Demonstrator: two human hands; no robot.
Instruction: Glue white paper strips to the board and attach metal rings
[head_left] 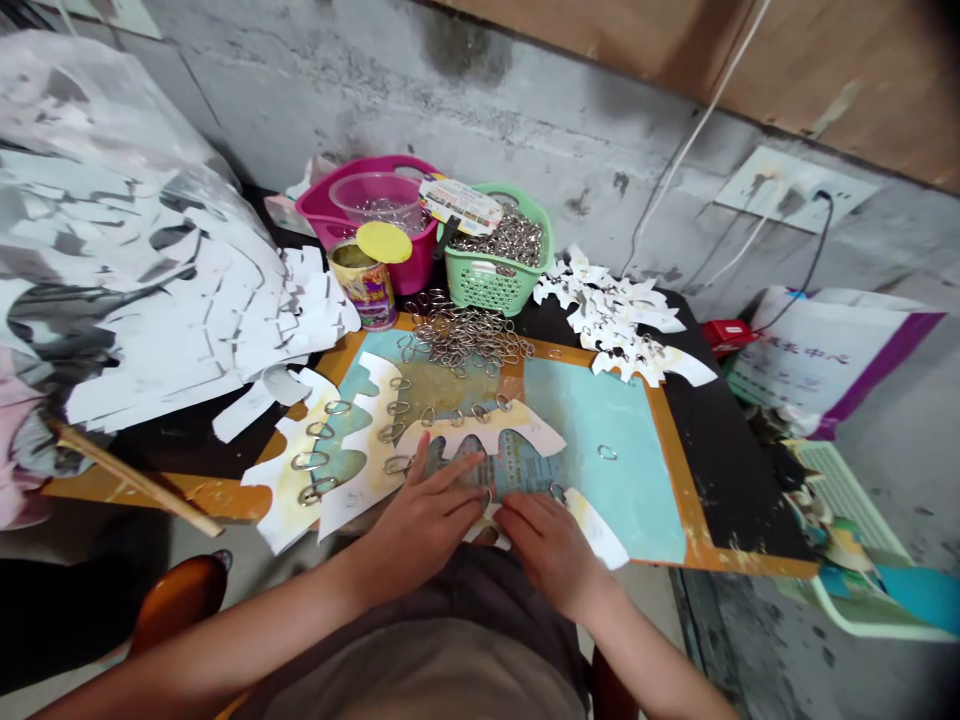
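Note:
At the table's near edge, a white cut-out piece (598,530) with scalloped edge and metal rings lies partly under my hands. My left hand (442,508) has its upper fingers spread, while its lower fingertips close at the piece beside a small metal ring (488,495). My right hand (553,548) curls over the same piece, fingers together and tips pressed to it; its thumb is hidden. Just beyond is another cut-out piece (487,432) with several rings along its far edge. Two more ringed pieces, one nearer (360,478) and one farther left (289,485), lie to the left.
Loose rings (472,338) are heaped ahead, before a green basket (491,283) of rings, a pink basket (416,270) and an open can (367,290). White cut-outs are piled left (180,310) and right (622,315). A wooden stick (142,483) juts over the left edge.

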